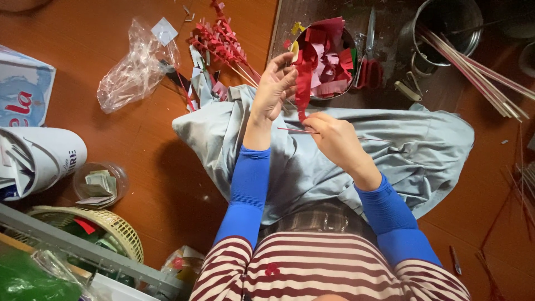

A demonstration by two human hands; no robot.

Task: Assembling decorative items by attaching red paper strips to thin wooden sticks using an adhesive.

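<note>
My right hand (pixel 334 136) is pinched shut on a thin stick (pixel 298 130), which lies level and pokes out to the left of my fingers. My left hand (pixel 276 83), raised above it, pinches the top of a fringed red strip (pixel 304 78) that hangs down to the stick's near end, touching it by my right fingertips. Both hands work over the grey cloth (pixel 412 150) on my lap. Just behind the strip stands a bowl (pixel 348 39) piled with more red paper pieces, scissors (pixel 369 50) beside it. Finished red sticks (pixel 220 39) lie to the left, near a crumpled plastic bag (pixel 131 72). A metal pot (pixel 446 25) holds bare sticks at right.
</note>
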